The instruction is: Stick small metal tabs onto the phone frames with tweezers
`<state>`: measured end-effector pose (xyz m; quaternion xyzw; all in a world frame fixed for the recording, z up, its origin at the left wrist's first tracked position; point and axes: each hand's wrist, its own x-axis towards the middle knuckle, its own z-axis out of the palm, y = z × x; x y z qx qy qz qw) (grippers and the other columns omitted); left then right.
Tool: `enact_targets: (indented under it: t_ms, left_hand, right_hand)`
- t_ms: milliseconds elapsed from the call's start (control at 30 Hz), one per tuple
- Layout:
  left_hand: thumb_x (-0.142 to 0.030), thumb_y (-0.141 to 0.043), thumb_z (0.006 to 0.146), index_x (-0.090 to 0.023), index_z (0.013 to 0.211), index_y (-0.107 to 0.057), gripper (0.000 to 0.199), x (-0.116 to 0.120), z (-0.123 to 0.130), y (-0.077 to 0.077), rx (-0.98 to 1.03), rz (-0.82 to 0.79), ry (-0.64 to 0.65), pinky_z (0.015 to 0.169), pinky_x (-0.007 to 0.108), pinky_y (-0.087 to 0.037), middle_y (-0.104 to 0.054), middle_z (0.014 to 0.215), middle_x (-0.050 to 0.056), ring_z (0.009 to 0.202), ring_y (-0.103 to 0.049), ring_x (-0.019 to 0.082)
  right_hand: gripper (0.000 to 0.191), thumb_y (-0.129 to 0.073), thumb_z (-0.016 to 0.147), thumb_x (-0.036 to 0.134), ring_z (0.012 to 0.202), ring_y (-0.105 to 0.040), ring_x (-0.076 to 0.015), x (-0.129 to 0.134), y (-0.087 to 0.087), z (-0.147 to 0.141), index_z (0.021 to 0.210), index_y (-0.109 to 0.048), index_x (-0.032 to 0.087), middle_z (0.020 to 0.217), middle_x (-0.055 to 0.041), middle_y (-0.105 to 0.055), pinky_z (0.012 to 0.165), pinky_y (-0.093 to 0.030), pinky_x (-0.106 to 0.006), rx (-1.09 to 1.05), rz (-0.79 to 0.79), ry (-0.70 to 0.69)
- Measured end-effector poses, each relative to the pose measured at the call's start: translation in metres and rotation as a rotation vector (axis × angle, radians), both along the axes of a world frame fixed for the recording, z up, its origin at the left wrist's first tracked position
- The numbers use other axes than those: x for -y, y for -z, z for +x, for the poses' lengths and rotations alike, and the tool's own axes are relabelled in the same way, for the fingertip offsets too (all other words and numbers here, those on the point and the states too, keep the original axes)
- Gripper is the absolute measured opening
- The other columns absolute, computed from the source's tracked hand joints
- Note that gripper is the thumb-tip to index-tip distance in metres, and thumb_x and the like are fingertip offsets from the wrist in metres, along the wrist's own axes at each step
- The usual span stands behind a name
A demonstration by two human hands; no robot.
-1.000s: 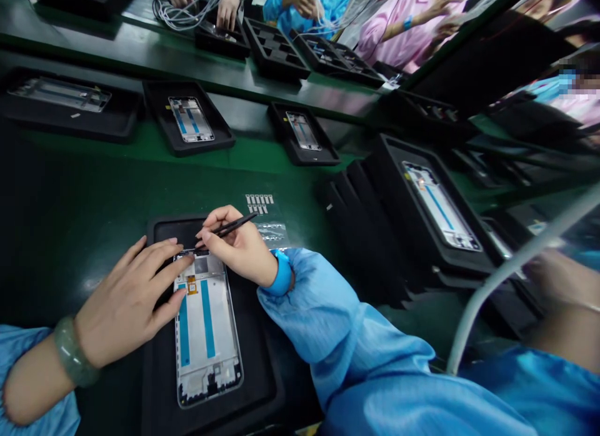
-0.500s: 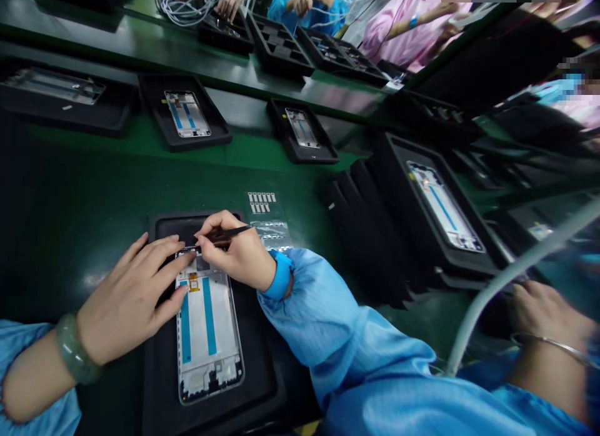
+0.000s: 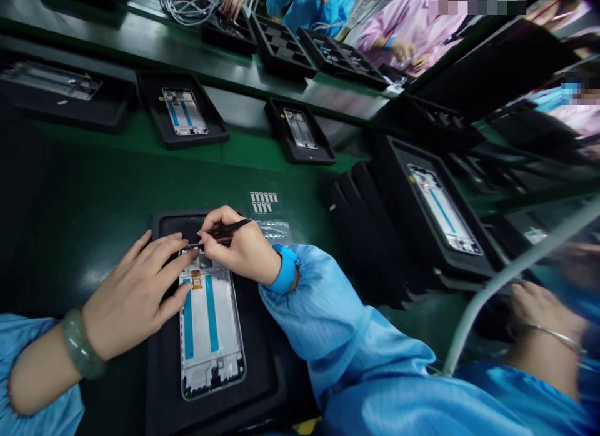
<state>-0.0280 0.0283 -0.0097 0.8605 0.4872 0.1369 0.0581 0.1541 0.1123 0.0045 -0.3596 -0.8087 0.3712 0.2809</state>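
In black tray (image 3: 260, 367), phone frame (image 3: 200, 317) lies flat, blue strips (image 3: 212, 314) showing. Right hand (image 3: 242, 253) pinches dark tweezers (image 3: 237, 225) at top end; left hand (image 3: 134, 292), fingers spread, rests at same end. Hands hardly moved since last moment, so tiny job there seems not finished.

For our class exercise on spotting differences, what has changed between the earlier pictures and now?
The pink-sleeved co-worker's hands have dropped lower and leftward in the picture. At right, a neighbour's braceleted hand has also shifted down and left. The wearer visibly took up or let go of nothing: the right hand keeps the black tweezers, the left hand stays at the phone frame's top end.
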Motion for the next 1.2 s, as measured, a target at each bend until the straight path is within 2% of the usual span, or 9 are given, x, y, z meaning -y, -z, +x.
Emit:
enact_targets:
  t_ms: [333,600,733,967,1200]
  left_hand:
    - [-0.033,-0.044,0.085,-0.019,0.123,-0.046,0.041,0.000,0.000,0.000,0.013,0.008,-0.002,0.104,0.052,-0.030,-0.050,0.123,0.011,0.121,-0.042,0.025]
    - [-0.035,-0.043,0.086,-0.018,0.125,-0.046,0.042,0.000,0.000,0.002,-0.010,0.020,0.002,0.104,0.052,-0.031,-0.049,0.125,0.012,0.122,-0.041,0.024]
    - [-0.035,-0.043,0.086,-0.018,0.125,-0.046,0.043,-0.001,0.000,0.001,-0.009,0.004,0.000,0.105,0.051,-0.030,-0.049,0.126,0.011,0.122,-0.041,0.024]
    - [-0.035,-0.043,0.087,-0.019,0.128,-0.044,0.044,0.000,0.000,0.001,-0.016,0.004,-0.001,0.104,0.051,-0.031,-0.048,0.128,0.011,0.123,-0.040,0.024]
    - [-0.035,-0.044,0.086,-0.019,0.128,-0.043,0.045,0.000,0.001,0.000,-0.020,0.010,-0.007,0.104,0.052,-0.031,-0.048,0.127,0.011,0.123,-0.040,0.024]
  right_hand:
    - [0.009,-0.048,0.077,0.014,0.070,-0.055,-0.0097,-0.006,-0.012,-0.006,0.085,-0.048,0.018,0.080,0.0002,-0.056,0.066,-0.045,-0.022,0.097,0.078,-0.195]
    - [0.009,-0.050,0.078,0.018,0.061,-0.054,-0.0083,-0.010,-0.006,-0.003,0.086,-0.046,0.018,0.075,0.0015,-0.056,0.061,-0.045,-0.021,0.069,0.002,-0.117]
    - [0.009,-0.052,0.078,0.019,0.064,-0.055,-0.0085,-0.010,-0.002,-0.002,0.085,-0.047,0.018,0.075,0.0015,-0.056,0.062,-0.046,-0.021,0.019,0.002,-0.126]
    - [0.009,-0.055,0.079,0.021,0.066,-0.056,-0.0088,-0.007,0.010,0.002,0.084,-0.048,0.017,0.076,0.0005,-0.059,0.057,-0.046,-0.019,-0.062,-0.040,-0.037]
    - [0.009,-0.056,0.079,0.022,0.063,-0.055,-0.0073,-0.005,0.010,0.002,0.082,-0.049,0.017,0.075,0.0009,-0.058,0.055,-0.046,-0.017,-0.084,-0.056,-0.018]
